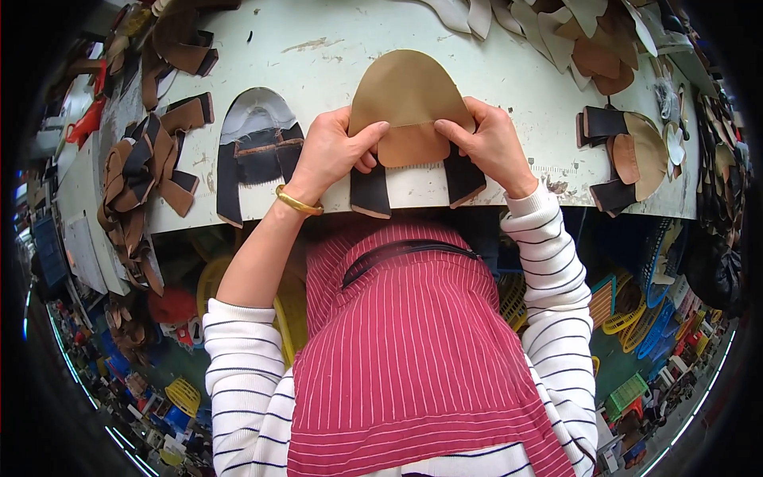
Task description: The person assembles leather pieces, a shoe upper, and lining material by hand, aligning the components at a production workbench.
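Observation:
Both hands hold a shoe upper piece [409,87] over the table's near edge. It has a rounded olive-tan toe part, a brown tongue [413,146] below it, and two dark side strips hanging down. My left hand [340,147] pinches its left side, thumb on top near the seam. On the other side, my right hand [491,143] grips it the same way, thumb at the seam. A similar upper [258,135], grey lining side up, lies left of my left hand. Another olive-and-black upper [632,155] with a brown tongue rests at the right.
The white table [310,56] has scuffs and chipped paint. Brown and black cut pieces [147,167] are heaped along its left side. White and brown leather pieces [588,40] pile up at the far right. Yellow and blue plastic baskets [648,306] stand below, right of my lap.

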`<state>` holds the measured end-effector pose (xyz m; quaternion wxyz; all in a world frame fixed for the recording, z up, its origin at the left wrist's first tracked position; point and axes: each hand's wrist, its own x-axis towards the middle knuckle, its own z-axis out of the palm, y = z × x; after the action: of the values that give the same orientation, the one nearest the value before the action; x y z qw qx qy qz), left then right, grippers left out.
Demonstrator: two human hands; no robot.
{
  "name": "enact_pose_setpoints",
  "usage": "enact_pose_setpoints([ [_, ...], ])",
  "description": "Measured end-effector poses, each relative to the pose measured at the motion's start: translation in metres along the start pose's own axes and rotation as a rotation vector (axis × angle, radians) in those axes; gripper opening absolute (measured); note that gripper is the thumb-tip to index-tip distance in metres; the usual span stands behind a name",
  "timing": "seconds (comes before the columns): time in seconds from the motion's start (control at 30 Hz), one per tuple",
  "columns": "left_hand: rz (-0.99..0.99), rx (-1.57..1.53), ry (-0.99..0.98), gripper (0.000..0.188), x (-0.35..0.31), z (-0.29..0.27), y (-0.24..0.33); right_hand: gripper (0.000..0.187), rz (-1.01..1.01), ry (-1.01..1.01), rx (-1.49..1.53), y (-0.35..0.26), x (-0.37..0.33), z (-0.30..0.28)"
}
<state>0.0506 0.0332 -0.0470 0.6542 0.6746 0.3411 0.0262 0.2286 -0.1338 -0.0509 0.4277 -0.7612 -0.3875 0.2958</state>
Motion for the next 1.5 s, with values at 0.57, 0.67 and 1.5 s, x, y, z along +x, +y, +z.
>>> enact_pose_setpoints([
  [0.57,-0.018,0.136,0.106,0.024,-0.001,0.010,0.000,0.022,-0.256,0.231,-0.374,0.001,-0.011,0.020],
  [0.67,0.000,0.131,0.108,0.024,-0.003,0.011,0.000,0.027,-0.062,0.200,-0.265,0.005,-0.008,0.011],
  [1.5,0.828,1.202,0.232,0.043,-0.015,0.030,-0.005,0.051,-0.506,0.084,-0.874,-0.005,-0.022,0.034],
])
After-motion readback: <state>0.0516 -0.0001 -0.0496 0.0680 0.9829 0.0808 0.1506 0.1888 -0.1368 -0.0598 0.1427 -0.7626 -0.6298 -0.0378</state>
